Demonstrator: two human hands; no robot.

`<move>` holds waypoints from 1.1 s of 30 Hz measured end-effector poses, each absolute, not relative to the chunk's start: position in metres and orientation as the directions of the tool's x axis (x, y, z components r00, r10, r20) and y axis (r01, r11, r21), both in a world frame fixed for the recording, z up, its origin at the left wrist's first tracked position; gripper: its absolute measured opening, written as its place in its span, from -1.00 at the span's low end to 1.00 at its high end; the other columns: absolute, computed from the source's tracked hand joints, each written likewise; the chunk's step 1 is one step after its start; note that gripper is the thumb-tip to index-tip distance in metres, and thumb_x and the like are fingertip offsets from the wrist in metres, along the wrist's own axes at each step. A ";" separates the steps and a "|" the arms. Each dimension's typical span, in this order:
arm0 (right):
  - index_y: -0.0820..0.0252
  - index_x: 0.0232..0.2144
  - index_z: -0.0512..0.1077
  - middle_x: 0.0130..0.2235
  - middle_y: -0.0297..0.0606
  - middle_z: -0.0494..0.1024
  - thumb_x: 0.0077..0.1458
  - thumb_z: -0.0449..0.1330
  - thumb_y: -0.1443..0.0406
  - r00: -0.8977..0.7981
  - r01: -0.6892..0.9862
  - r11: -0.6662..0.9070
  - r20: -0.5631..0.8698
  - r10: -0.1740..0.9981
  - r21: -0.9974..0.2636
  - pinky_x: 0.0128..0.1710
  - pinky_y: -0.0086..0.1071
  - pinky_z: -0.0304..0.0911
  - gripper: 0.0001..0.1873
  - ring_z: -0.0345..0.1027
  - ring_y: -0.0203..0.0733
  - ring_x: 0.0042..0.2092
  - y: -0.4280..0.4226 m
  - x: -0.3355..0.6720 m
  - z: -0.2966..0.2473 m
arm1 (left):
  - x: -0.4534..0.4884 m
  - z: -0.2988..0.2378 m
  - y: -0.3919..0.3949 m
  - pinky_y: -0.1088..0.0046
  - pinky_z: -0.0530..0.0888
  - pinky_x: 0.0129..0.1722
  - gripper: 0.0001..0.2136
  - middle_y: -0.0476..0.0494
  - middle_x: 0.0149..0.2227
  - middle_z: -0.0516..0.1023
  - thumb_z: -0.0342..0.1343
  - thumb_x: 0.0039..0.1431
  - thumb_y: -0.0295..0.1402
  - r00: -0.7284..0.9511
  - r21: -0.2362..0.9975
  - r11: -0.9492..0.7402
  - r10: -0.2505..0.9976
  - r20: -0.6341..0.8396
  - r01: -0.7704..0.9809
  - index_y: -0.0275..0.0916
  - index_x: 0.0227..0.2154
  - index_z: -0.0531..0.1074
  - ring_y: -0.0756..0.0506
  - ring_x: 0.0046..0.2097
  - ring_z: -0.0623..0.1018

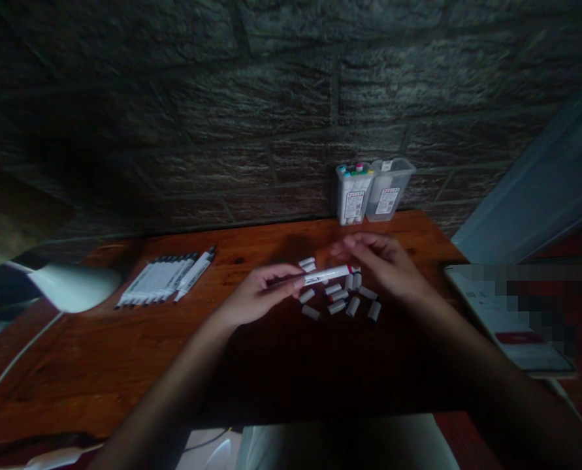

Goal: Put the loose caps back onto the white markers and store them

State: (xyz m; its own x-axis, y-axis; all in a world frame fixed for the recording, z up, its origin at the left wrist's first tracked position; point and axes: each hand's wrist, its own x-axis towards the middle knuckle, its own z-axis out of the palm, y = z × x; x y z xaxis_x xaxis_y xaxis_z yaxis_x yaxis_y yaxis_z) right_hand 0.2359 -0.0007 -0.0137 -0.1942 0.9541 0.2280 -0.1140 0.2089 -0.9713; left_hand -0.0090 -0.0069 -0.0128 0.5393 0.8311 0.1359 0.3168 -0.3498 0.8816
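My left hand (264,290) is closed round a white marker (327,274) that lies level above the wooden table (124,352). The marker's red end points right, where the fingertips of my right hand (381,261) pinch it. Under and around the marker lie several loose white caps (339,300) scattered on the table. A row of several uncapped white markers (166,277) lies side by side at the left.
Two clear plastic marker boxes (371,189) stand against the dark brick wall at the back; the left one holds markers with coloured tops. A white lamp head (72,287) and its cord sit at the left edge. A printed sheet or book (511,320) lies at the right.
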 end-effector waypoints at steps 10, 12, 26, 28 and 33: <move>0.08 -0.62 0.12 -0.61 -0.42 0.13 0.04 -0.15 -0.36 -0.015 -0.294 0.112 0.121 0.992 -0.949 -0.57 -0.37 0.09 -0.31 0.04 -0.30 -0.58 -0.008 0.213 -0.006 | 0.014 -0.014 -0.027 0.58 0.34 -0.58 -0.75 -0.04 -0.59 0.49 0.12 0.24 -0.25 0.543 0.849 -0.408 0.821 0.180 0.335 -0.31 -0.30 0.62 0.03 -0.54 0.42; 0.07 -0.64 0.06 -0.62 -0.43 0.06 0.00 -0.16 -0.39 -0.009 -0.313 0.108 0.116 0.993 -0.944 -0.61 -0.37 0.03 -0.29 -0.02 -0.31 -0.60 -0.008 0.215 0.000 | 0.015 -0.014 -0.030 0.59 0.36 -0.58 -0.76 -0.06 -0.56 0.54 0.13 0.23 -0.27 0.541 0.855 -0.405 0.821 0.184 0.324 -0.30 -0.24 0.63 0.03 -0.54 0.44; 0.09 -0.70 0.04 -0.64 -0.44 -0.01 0.14 0.00 -0.23 -0.043 -0.272 0.158 0.176 0.983 -0.949 -0.60 -0.34 -0.09 -0.34 -0.12 -0.31 -0.60 -0.011 0.213 -0.014 | 0.020 -0.020 -0.037 0.47 0.60 -0.32 -0.77 -0.13 -0.25 0.70 0.19 0.18 -0.30 0.514 0.891 -0.326 0.848 0.127 0.316 -0.20 -0.14 0.63 -0.12 -0.32 0.66; 0.08 -0.71 0.03 -0.64 -0.43 0.00 0.16 -0.01 -0.22 -0.060 -0.250 0.163 0.184 0.981 -0.954 -0.60 -0.33 -0.06 -0.34 -0.11 -0.30 -0.59 -0.013 0.212 -0.014 | 0.019 -0.020 -0.036 0.47 0.60 -0.30 -0.78 -0.12 -0.25 0.70 0.20 0.17 -0.29 0.513 0.896 -0.321 0.849 0.128 0.307 -0.19 -0.16 0.64 -0.12 -0.31 0.66; 0.10 -0.74 0.05 -0.67 -0.42 0.03 0.18 0.00 -0.18 -0.079 -0.201 0.186 0.205 0.976 -0.962 -0.57 -0.34 0.02 -0.33 -0.07 -0.32 -0.60 -0.017 0.209 -0.016 | 0.018 -0.025 -0.036 0.49 0.60 -0.28 -0.77 -0.13 -0.23 0.70 0.21 0.16 -0.29 0.524 0.893 -0.328 0.842 0.128 0.308 -0.24 -0.17 0.64 -0.12 -0.28 0.67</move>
